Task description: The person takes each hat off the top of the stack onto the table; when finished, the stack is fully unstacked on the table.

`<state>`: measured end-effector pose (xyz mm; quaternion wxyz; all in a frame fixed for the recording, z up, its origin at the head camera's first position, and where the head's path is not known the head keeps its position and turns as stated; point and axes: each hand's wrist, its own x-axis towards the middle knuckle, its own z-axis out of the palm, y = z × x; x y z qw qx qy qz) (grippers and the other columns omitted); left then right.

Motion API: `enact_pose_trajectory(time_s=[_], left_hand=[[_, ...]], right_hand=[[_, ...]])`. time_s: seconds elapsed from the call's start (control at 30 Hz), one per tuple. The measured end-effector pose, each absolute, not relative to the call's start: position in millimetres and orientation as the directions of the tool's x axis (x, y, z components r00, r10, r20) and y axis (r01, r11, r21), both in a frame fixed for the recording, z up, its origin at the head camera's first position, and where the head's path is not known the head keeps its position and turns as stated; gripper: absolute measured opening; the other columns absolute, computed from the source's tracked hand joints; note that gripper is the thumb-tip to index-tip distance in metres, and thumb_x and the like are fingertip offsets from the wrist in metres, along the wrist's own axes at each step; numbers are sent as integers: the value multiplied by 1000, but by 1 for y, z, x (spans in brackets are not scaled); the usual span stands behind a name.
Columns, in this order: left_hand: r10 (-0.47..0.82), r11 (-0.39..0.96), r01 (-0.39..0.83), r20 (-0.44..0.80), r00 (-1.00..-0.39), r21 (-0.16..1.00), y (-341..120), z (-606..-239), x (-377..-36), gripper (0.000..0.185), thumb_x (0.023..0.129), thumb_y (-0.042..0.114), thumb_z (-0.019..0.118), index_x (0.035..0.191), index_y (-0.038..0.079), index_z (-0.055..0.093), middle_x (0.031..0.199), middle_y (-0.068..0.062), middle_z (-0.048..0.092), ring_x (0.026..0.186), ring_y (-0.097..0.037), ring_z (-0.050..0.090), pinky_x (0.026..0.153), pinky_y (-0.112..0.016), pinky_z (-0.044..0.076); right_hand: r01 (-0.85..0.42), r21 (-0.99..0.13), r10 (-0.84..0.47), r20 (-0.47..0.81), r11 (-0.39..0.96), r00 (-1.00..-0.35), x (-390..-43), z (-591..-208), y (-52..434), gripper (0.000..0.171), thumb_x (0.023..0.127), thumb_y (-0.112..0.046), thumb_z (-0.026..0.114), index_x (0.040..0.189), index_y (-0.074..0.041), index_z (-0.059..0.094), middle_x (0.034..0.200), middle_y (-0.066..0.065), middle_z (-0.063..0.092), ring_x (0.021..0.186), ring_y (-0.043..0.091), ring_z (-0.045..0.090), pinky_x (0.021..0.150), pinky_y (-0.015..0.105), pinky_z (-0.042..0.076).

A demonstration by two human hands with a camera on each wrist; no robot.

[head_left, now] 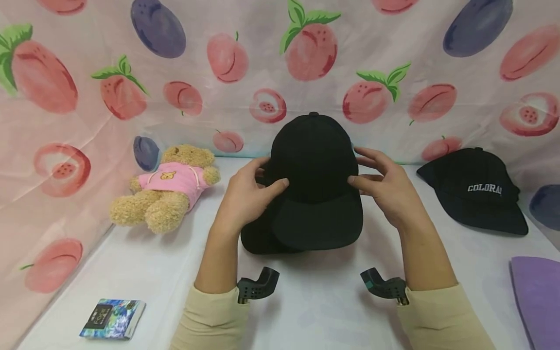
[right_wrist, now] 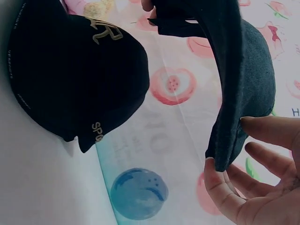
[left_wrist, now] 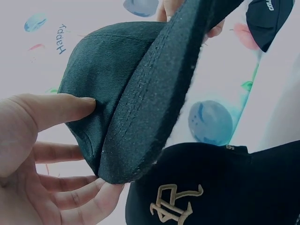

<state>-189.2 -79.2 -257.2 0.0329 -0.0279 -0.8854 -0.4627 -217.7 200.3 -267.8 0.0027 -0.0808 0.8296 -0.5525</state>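
Both hands hold up a plain black baseball cap (head_left: 315, 160), its brim toward the head camera. At the cap's left side, the left hand (head_left: 247, 197) pinches the edge, thumb on the outer face and fingers beneath. Opposite it, the right hand (head_left: 387, 187) grips the right edge between thumb and fingers. Behind and below, a second black cap (head_left: 262, 240) lies on the white table and is mostly hidden in the head view. The wrist views show gold embroidery (left_wrist: 171, 204) on that second cap, which stands apart from the held one in the right wrist view.
A third black cap (head_left: 472, 189) with white lettering lies at the right. A teddy bear (head_left: 175, 184) in a pink top sits at the back left. Near the front left is a small blue patterned box (head_left: 113, 319); a purple flat item (head_left: 535, 296) lies front right. Fruit-print cloth (head_left: 245, 29) hangs behind.
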Motion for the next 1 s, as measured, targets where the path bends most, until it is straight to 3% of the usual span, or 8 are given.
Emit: enact_pose_trajectory(time_s=[0.13, 0.37, 0.63, 0.77, 1.0], left_hand=[[26, 571, 89, 90, -996, 816, -76, -257, -189, 71, 94, 39, 72, 157, 18, 45, 147, -14, 57, 113, -29, 68, 104, -49, 53], [34, 578, 110, 111, -993, 808, -71, -257, -189, 71, 95, 38, 72, 157, 17, 45, 146, -14, 57, 112, -29, 67, 103, -48, 53], [49, 600, 132, 128, -991, 789, -61, -259, -194, 70, 95, 38, 72, 156, 15, 46, 146, -14, 57, 121, -30, 64, 105, -49, 52], [52, 608, 133, 128, -990, 783, -57, -261, -197, 70, 94, 39, 73, 155, 15, 48, 144, -15, 59, 115, -29, 66, 103, -48, 53], [56, 609, 133, 125, -991, 782, -53, -267, -200, 68, 93, 39, 73, 153, 15, 49, 145, -14, 59, 125, -28, 61, 107, -49, 50]], right_hand=[[-131, -914, -135, 85, 384, -987, -216, -266, 203, 71, 100, -21, 67, 163, -25, 34, 164, 7, 39, 131, 30, 58, 105, 38, 52], [-136, -906, -137, 88, 400, -987, -215, -264, 209, 71, 100, -20, 67, 163, -26, 33, 164, 9, 39, 130, 29, 58, 93, 23, 52], [-111, -893, -119, 65, 436, -991, -217, -263, 218, 71, 101, -23, 67, 163, -31, 33, 165, 5, 39, 131, 25, 58, 93, 22, 52], [-110, -889, -123, 62, 444, -991, -218, -263, 222, 70, 101, -22, 66, 163, -30, 33, 165, 7, 39, 129, 23, 57, 89, 18, 51], [-92, -891, -140, 33, 444, -990, -219, -266, 226, 71, 102, -19, 65, 164, -26, 32, 165, 10, 37, 132, 29, 55, 95, 25, 52]])
